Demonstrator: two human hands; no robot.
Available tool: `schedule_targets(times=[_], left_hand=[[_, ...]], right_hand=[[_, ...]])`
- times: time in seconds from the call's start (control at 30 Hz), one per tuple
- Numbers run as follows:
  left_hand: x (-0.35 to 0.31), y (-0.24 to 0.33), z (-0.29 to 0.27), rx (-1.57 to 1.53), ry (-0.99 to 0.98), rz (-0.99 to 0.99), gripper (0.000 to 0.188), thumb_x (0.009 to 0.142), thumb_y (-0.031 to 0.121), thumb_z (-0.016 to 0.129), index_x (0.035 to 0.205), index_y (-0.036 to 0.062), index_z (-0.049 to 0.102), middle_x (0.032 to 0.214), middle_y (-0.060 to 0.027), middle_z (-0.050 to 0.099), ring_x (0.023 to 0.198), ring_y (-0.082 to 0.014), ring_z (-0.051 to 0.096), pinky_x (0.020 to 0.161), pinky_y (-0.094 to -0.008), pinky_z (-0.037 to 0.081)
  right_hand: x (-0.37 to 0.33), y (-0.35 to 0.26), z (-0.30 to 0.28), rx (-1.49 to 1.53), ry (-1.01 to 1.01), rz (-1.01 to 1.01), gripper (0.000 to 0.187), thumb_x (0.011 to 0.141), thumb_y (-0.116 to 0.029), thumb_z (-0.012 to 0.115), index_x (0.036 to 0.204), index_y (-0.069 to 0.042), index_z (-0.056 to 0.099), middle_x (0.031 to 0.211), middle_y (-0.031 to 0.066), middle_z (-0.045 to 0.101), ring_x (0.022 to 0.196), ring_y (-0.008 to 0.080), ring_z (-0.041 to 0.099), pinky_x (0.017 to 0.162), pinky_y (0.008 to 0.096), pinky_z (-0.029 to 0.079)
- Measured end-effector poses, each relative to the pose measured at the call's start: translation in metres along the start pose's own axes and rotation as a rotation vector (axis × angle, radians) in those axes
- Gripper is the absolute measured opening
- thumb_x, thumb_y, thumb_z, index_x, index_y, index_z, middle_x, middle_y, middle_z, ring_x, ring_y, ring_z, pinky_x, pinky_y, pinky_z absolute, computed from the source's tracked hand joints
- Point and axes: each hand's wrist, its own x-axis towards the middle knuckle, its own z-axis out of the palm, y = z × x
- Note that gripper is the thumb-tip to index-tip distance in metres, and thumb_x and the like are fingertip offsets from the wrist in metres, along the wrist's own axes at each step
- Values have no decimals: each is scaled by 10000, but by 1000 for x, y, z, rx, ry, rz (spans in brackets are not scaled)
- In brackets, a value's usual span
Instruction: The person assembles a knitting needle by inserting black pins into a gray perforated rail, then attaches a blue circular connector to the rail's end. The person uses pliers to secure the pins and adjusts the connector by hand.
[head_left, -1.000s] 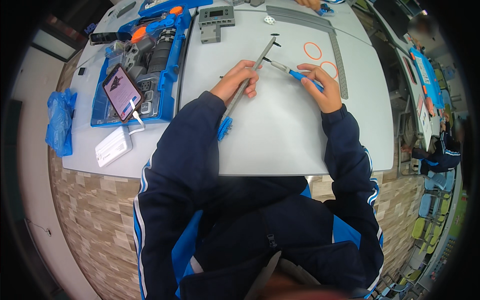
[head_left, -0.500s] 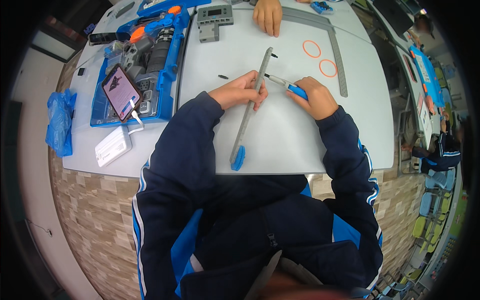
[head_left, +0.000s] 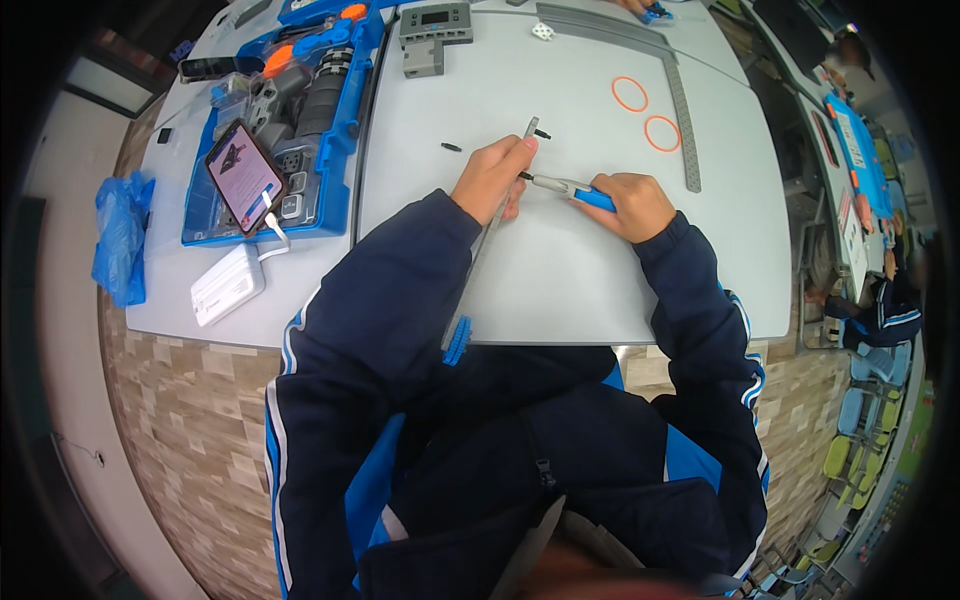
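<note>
Both arms come in from the bottom, dark navy sleeves w/ blue-white stripes, elbows out wide, forearms angling in toward each other. Left hand (head_left: 490,178) sits palm-down, fingers curled and pinched shut at the tips, thumb side toward the right. Right hand (head_left: 632,205) is a closed fist, knuckles up, wrist bent a bit inward. Hands are close together but not touching, left one slightly further from the body. Sleeves cover both wrists right up to the hands.
</note>
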Motion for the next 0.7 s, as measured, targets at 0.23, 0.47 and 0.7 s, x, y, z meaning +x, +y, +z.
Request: schedule_targets(times=[0.23, 0.47, 0.7], left_hand=[[-6, -3, 12, 175, 19, 81, 413, 1003, 427, 447, 806, 66, 482, 527, -15, 404, 377, -111, 374, 394, -266, 353], [0, -5, -23, 48, 95, 113, 401, 1017, 433, 423, 838, 77, 470, 501, -17, 411, 351, -115, 365, 371, -264, 338], [2, -7, -23, -43, 73, 75, 422, 996, 427, 431, 801, 56, 477, 530, -44, 439, 382, -135, 388, 403, -283, 342]], right_hand=[[-24, 13, 9, 6, 71, -59, 275, 796, -255, 767, 785, -42, 593, 604, 104, 569, 538, 294, 583, 509, 383, 472], [-100, 29, -34, -89, 243, 87, 205, 766, -142, 769, 830, -21, 617, 654, 139, 571, 545, 320, 578, 491, 399, 463], [-67, 0, -16, -59, 126, 161, 267, 757, -171, 767, 938, -49, 614, 756, 97, 571, 688, 287, 579, 625, 385, 451]])
